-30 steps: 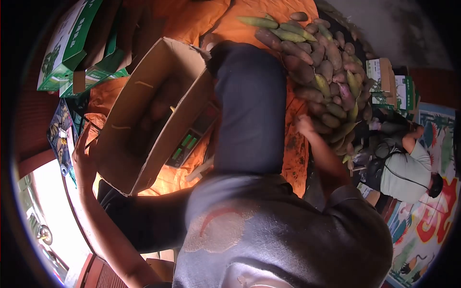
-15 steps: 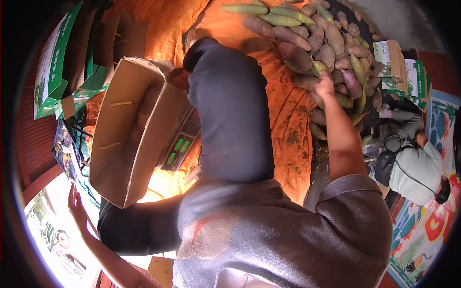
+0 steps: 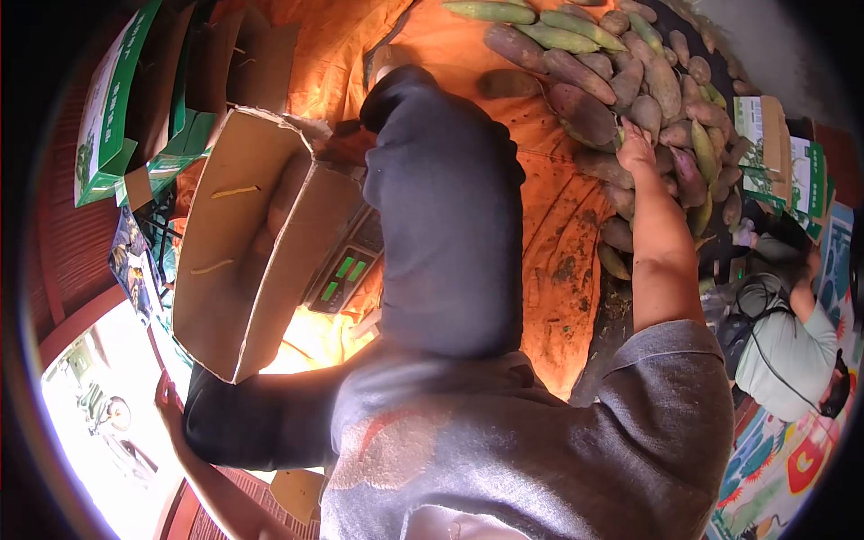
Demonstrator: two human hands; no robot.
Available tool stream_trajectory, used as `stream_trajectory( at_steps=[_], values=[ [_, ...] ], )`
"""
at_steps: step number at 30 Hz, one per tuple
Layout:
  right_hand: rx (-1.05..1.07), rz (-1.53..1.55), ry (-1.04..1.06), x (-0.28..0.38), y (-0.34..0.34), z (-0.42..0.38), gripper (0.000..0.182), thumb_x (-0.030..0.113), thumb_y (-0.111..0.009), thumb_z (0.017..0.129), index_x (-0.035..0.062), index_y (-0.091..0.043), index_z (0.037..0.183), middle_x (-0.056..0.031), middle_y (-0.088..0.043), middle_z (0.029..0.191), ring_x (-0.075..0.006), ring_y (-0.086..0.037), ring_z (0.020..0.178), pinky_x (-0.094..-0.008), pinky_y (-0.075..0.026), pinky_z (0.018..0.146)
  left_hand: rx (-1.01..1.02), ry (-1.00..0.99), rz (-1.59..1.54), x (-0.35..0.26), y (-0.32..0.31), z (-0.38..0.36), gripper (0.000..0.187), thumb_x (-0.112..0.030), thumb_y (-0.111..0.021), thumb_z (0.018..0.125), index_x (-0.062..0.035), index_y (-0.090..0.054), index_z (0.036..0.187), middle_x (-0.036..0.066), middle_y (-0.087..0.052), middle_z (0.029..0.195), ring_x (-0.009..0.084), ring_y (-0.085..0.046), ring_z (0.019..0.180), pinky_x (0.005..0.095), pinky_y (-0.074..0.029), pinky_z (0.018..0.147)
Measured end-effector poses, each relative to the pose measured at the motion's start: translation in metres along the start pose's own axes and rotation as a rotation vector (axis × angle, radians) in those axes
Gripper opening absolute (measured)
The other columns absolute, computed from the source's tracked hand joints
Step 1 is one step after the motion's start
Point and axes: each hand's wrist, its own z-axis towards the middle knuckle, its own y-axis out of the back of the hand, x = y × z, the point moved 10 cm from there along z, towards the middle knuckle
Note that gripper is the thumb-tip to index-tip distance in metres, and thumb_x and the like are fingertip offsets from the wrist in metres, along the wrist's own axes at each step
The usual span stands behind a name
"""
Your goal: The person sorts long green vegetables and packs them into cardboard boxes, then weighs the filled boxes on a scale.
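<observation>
My right hand (image 3: 636, 147) lies on a pile of reddish-brown sweet potatoes (image 3: 663, 88), fingers stretched over them and apart. A bit of something green shows beside its fingertips. Long green cucumber-like vegetables (image 3: 558, 38) are mixed into the pile. Out to the left, my left hand (image 3: 166, 394) hangs beside the lower corner of an open cardboard box (image 3: 220, 261), fingers extended and holding nothing. Inside the box are some reddish tubers (image 3: 274, 211), partly hidden by its wall. The box stands by a scale (image 3: 342, 274) with lit green digits.
An orange sheet (image 3: 553, 270) covers the ground. Green-and-white cartons (image 3: 112, 117) stand at the upper left, and more cartons (image 3: 765, 144) at the right. Another person (image 3: 783, 360) crouches at the far right. My bent leg (image 3: 450, 225) is between box and pile.
The view has shifted, so the pile appears farther right. My right hand's fingers have spread from around a green vegetable. My left hand has dropped lower, near the box corner.
</observation>
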Motion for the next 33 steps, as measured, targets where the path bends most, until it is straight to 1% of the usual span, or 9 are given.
stream_trajectory(
  at_steps=[4,12,15,19,22,24,26,27,33],
  values=[
    [-0.021,-0.218,0.075,0.017,0.001,-0.012,0.059,0.003,-0.06,0.08,0.0168,-0.039,0.132,-0.0031,-0.039,0.131,-0.0235,-0.037,0.121,-0.0347,-0.037,0.101,-0.022,-0.014,0.0,0.001,0.001,-0.003,0.041,-0.03,-0.052,0.09,-0.014,-0.05,0.128,0.006,-0.053,0.125,0.02,-0.051,0.108,0.0367,-0.043,0.083],
    [-0.074,-0.06,0.117,0.006,-0.014,-0.026,0.043,0.0,-0.058,0.079,0.0109,-0.046,0.119,-0.0085,-0.047,0.126,-0.025,-0.04,0.12,-0.0357,-0.037,0.099,-0.037,0.059,-0.02,-0.006,-0.005,-0.009,0.044,-0.036,-0.052,0.089,-0.0151,-0.05,0.128,0.006,-0.051,0.127,0.022,-0.049,0.111,0.0434,-0.042,0.085],
    [-0.3,0.104,0.11,-0.013,0.01,-0.042,0.04,0.005,-0.061,0.079,0.0081,-0.047,0.117,-0.0122,-0.054,0.117,-0.0285,-0.047,0.113,-0.0376,-0.039,0.094,-0.008,0.003,0.001,-0.015,-0.008,-0.003,0.045,-0.034,-0.052,0.09,-0.0098,-0.049,0.128,0.009,-0.053,0.126,0.0222,-0.051,0.109,0.0395,-0.042,0.087],
    [-0.396,0.389,-0.209,-0.071,0.038,-0.06,0.049,0.018,-0.069,0.077,0.002,-0.048,0.119,-0.0172,-0.059,0.111,-0.0322,-0.054,0.105,-0.0419,-0.043,0.086,-0.052,-0.202,0.131,-0.055,-0.01,-0.006,0.04,-0.025,-0.048,0.093,-0.0018,-0.049,0.126,0.016,-0.052,0.126,0.0268,-0.049,0.115,0.0402,-0.038,0.098],
    [-0.429,0.962,-0.204,-0.142,-0.008,-0.031,0.056,0.023,-0.066,0.083,-0.0011,-0.042,0.126,-0.0185,-0.055,0.118,-0.0308,-0.053,0.108,-0.0411,-0.044,0.089,-0.057,-0.328,0.127,-0.087,-0.01,-0.004,0.039,-0.025,-0.046,0.094,-0.0025,-0.049,0.127,0.016,-0.051,0.126,0.0291,-0.047,0.119,0.0421,-0.037,0.1],
    [-0.46,1.241,-0.272,-0.138,-0.004,-0.046,0.033,0.019,-0.062,0.087,-0.0007,-0.051,0.111,-0.0025,-0.061,0.097,-0.0129,-0.058,0.088,-0.0308,-0.048,0.079,-0.049,-0.331,0.133,-0.093,-0.003,0.008,0.039,-0.023,-0.044,0.095,-0.0031,-0.046,0.129,0.015,-0.049,0.129,0.0285,-0.045,0.121,0.0413,-0.036,0.1],
    [-0.381,1.563,-0.253,-0.097,0.035,-0.081,0.031,0.018,-0.061,0.088,0.001,-0.052,0.112,-0.0029,-0.06,0.1,-0.0133,-0.057,0.092,-0.034,-0.048,0.084,-0.043,-0.421,0.142,-0.129,-0.004,0.007,0.039,-0.023,-0.043,0.096,-0.0035,-0.046,0.13,0.015,-0.048,0.13,0.0269,-0.045,0.121,0.0397,-0.036,0.101],
    [-0.313,1.554,-0.184,-0.082,0.05,-0.085,0.048,0.018,-0.058,0.089,-0.0035,-0.039,0.128,-0.0127,-0.052,0.12,-0.022,-0.052,0.109,-0.0433,-0.046,0.093,-0.052,-0.44,0.158,-0.149,-0.006,0.006,0.039,-0.023,-0.043,0.096,-0.0037,-0.045,0.13,0.014,-0.048,0.13,0.0249,-0.044,0.122,0.0382,-0.035,0.101],
    [-0.363,1.597,0.14,-0.008,0.169,-0.097,0.033,0.015,-0.06,0.088,-0.0003,-0.051,0.115,-0.0072,-0.058,0.11,-0.017,-0.055,0.101,-0.039,-0.044,0.09,0.064,-0.57,0.012,-0.231,-0.03,0.014,0.039,-0.019,-0.045,0.095,-0.0044,-0.042,0.132,0.012,-0.045,0.134,0.0245,-0.04,0.125,0.0369,-0.032,0.103]
  ],
)
